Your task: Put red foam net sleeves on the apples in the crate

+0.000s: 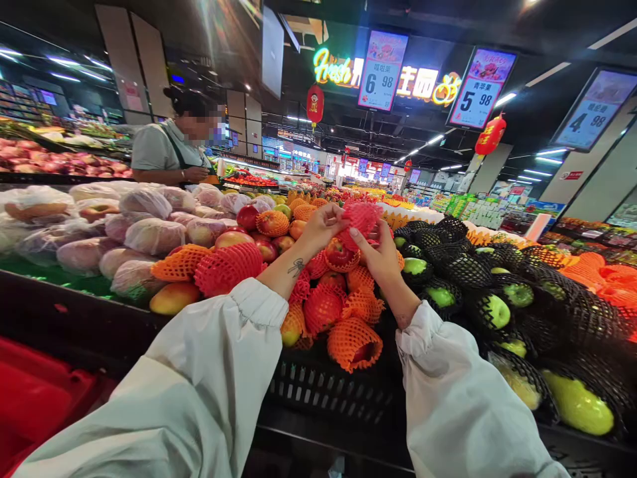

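Observation:
Both my hands hold a pink-red foam fruit net [362, 219] above the pile of apples. My left hand [326, 229] pinches its left side, fingers closed at the edge. Around its right and lower side curl the fingers of my right hand [381, 255], the thumb pressed on the front. Whether a fruit sits inside the net I cannot tell. Just below lies a red apple [341, 253] in netting. Nearer to me are apples in orange nets [354, 345] and one in a red net [323, 309].
Bagged apples [156, 236] fill the left of the stand. Green apples in black nets [497, 311] lie to the right. A black slatted crate edge [331, 392] runs along the front. Behind the stand at left is a person in an apron [169, 149]. Price screens [383, 70] hang overhead.

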A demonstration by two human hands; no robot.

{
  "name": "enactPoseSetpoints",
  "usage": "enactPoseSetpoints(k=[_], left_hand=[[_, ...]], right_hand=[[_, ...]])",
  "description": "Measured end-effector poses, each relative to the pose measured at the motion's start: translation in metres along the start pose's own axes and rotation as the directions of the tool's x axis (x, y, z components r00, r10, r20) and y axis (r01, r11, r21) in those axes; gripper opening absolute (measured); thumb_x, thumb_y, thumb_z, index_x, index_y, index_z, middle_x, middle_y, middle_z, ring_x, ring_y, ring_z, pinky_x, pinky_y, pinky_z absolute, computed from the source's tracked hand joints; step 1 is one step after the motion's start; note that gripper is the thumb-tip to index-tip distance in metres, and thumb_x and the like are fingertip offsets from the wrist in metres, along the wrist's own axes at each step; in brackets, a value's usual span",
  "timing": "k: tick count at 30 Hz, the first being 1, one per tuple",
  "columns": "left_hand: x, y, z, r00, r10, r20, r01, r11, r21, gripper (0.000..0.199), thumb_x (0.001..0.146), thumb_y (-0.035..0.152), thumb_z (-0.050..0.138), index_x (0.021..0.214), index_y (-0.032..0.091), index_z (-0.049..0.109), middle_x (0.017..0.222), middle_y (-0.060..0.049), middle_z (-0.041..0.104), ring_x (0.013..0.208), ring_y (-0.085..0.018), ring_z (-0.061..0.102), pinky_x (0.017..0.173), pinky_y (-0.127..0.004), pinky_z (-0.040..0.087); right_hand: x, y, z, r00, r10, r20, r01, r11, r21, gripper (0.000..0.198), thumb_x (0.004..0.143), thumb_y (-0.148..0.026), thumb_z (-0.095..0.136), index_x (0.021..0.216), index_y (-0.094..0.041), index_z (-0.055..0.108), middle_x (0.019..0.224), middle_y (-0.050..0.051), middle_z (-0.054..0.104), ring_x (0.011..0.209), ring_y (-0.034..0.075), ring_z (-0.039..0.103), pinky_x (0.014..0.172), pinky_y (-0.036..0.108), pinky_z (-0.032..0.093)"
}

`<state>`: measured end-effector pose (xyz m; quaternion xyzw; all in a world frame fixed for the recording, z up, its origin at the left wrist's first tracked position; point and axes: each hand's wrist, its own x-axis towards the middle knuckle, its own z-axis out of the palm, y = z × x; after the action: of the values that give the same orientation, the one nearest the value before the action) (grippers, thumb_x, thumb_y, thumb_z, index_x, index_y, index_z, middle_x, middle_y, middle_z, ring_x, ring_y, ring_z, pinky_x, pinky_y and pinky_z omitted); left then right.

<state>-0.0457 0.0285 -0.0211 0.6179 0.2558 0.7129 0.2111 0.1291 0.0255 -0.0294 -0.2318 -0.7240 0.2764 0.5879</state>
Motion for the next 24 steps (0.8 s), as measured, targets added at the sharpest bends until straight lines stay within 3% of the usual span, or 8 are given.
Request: enactPoseSetpoints(k=[4,7,10,12,14,17,21,24], left_hand=[[-0.004,0.003,0.002,0.997,-0.070,0.035,0.063,0.984,0.169,0.019,0.059,0.016,0.078,0.076,0.014,0.068,0.086,-0.005,0.070,0.083,-0.018,0.066,0.086,-0.034,0.055],[-0.005,0.004,0.003,0.991,-0.134,0.026,0.123,0.962,0.242,0.043,0.058,0.011,0.075,0.100,0.011,0.074,0.110,-0.012,0.074,0.094,-0.025,0.069,0.088,-0.039,0.056],[-0.006,0.007,0.001,0.996,-0.073,-0.046,0.084,0.936,0.341,0.065,0.059,0.007,0.072,0.124,0.011,0.069,0.135,-0.015,0.068,0.118,-0.030,0.066,0.104,-0.043,0.053],[-0.005,0.009,-0.002,0.994,0.016,-0.106,0.034,0.891,0.453,0.064,0.061,0.004,0.070,0.124,0.011,0.070,0.137,-0.015,0.067,0.129,-0.029,0.061,0.116,-0.043,0.044],[-0.004,0.008,-0.005,0.987,0.072,-0.143,0.015,0.849,0.529,0.060,0.062,0.002,0.068,0.121,0.011,0.072,0.135,-0.014,0.067,0.131,-0.028,0.059,0.117,-0.042,0.043],[-0.002,0.003,-0.007,0.992,0.037,-0.121,0.025,0.881,0.472,0.062,0.061,0.002,0.066,0.122,0.012,0.072,0.140,-0.015,0.065,0.131,-0.029,0.059,0.111,-0.042,0.049],[-0.002,-0.007,-0.005,0.994,-0.079,0.078,0.057,0.966,0.253,0.070,0.057,0.008,0.067,0.127,0.011,0.069,0.147,-0.018,0.061,0.135,-0.034,0.058,0.110,-0.046,0.050],[-0.003,-0.009,-0.004,0.996,-0.067,0.054,0.054,0.974,0.219,0.068,0.057,0.013,0.073,0.125,0.010,0.071,0.146,-0.020,0.061,0.135,-0.036,0.058,0.111,-0.049,0.050]], right_hand=[[0.001,0.003,0.000,1.000,0.001,-0.019,-0.002,0.999,-0.035,0.073,0.070,-0.068,0.078,0.122,-0.021,0.057,0.119,0.012,0.070,0.095,0.022,0.065,0.079,0.036,0.055],[0.003,0.007,-0.002,0.999,-0.023,-0.040,0.021,0.998,-0.060,0.060,0.073,-0.055,0.076,0.120,-0.021,0.059,0.119,0.012,0.070,0.091,0.022,0.065,0.075,0.035,0.055],[0.005,0.009,-0.003,0.999,-0.030,-0.043,0.025,0.993,-0.117,0.035,0.074,-0.036,0.068,0.105,-0.021,0.062,0.103,0.008,0.073,0.082,0.020,0.064,0.073,0.034,0.053],[0.005,0.007,-0.004,0.997,-0.081,-0.011,0.078,0.987,-0.143,0.021,0.073,-0.028,0.062,0.093,-0.022,0.063,0.091,0.004,0.072,0.079,0.020,0.062,0.075,0.035,0.053],[0.004,0.003,-0.004,0.987,-0.160,0.028,0.162,0.978,-0.130,0.011,0.072,-0.025,0.059,0.082,-0.023,0.061,0.084,0.003,0.070,0.082,0.020,0.062,0.082,0.036,0.053],[0.001,-0.002,-0.003,0.976,-0.211,0.049,0.211,0.977,0.022,0.012,0.073,-0.027,0.060,0.084,-0.023,0.060,0.090,0.004,0.070,0.088,0.021,0.063,0.091,0.038,0.053],[0.000,-0.003,0.001,0.985,-0.154,0.075,0.128,0.954,0.270,0.031,0.075,-0.037,0.070,0.101,-0.024,0.060,0.107,0.006,0.071,0.098,0.022,0.067,0.097,0.040,0.055],[0.001,0.000,0.002,0.993,-0.099,0.066,0.079,0.964,0.253,0.038,0.071,-0.041,0.076,0.100,-0.023,0.061,0.102,0.006,0.072,0.093,0.022,0.068,0.091,0.039,0.058]])
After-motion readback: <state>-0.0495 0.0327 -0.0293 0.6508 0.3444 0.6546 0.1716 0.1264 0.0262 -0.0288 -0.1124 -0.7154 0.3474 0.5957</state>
